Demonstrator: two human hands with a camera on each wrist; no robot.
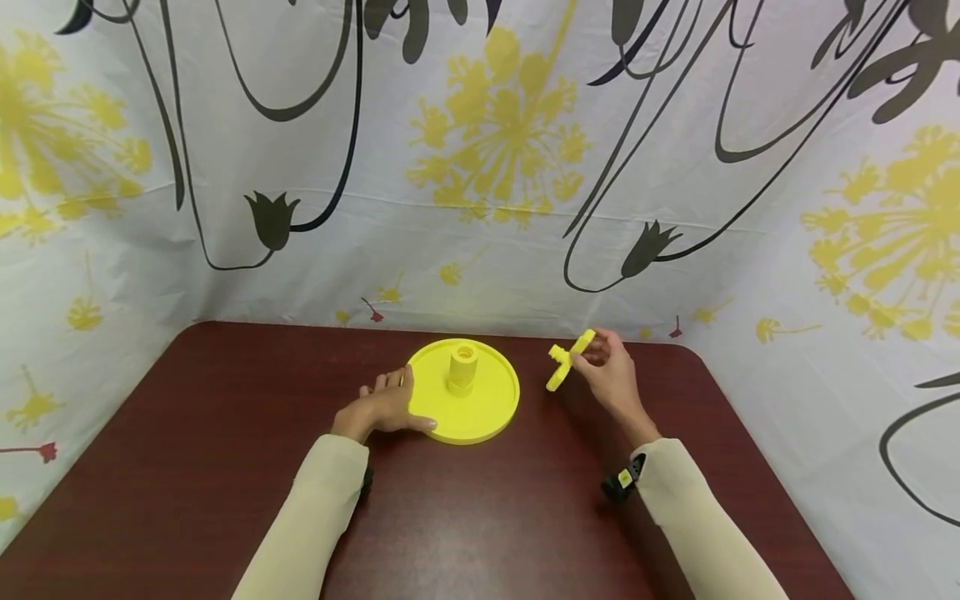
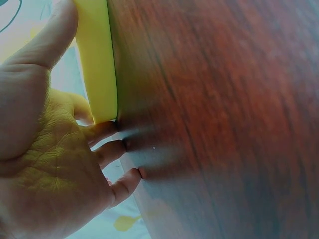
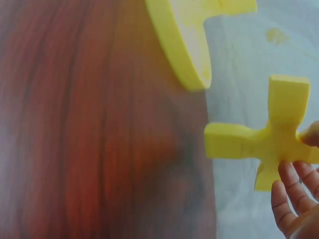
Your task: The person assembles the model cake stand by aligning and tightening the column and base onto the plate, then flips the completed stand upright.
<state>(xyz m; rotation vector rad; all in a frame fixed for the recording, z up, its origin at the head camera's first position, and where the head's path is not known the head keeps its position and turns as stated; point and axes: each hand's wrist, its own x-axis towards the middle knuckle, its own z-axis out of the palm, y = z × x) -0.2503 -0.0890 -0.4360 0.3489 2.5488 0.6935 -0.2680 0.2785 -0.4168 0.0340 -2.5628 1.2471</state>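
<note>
A round yellow disc (image 1: 487, 400) with a raised rim lies on the table, and a hollow-topped yellow post (image 1: 462, 369) stands upright at its middle. My left hand (image 1: 384, 406) holds the disc at its left edge, thumb at the near rim and index finger farther along it. In the left wrist view the other fingertips (image 2: 127, 185) reach down to the tabletop. Right of the disc, my right hand (image 1: 613, 377) pinches a yellow cross-shaped piece (image 3: 283, 137) by one arm. That piece is raised and tilted, apart from the disc; a short stub (image 1: 557, 353) points left.
The dark red-brown wooden table (image 1: 480, 508) has rounded far corners. Behind it and along both sides hangs a white curtain (image 1: 360, 275) with yellow and grey flower prints. A black band (image 1: 622, 479) is on the right wrist.
</note>
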